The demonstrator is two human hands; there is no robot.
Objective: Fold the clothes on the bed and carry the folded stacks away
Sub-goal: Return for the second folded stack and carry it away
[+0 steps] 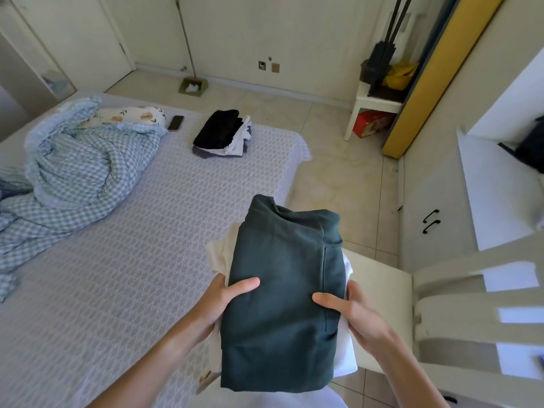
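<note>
A folded stack with a dark green garment on top and white and cream pieces beneath is held up near the bed's right edge. My left hand grips its left side, thumb lying on the green cloth. My right hand grips the right side the same way. A second folded stack, black on top of white and grey pieces, lies on the bed toward its far end.
A crumpled blue checked quilt and a patterned pillow lie on the bed's left, a phone beside them. A white chair stands at my right. A cabinet, white stool and dustpan border the tiled floor.
</note>
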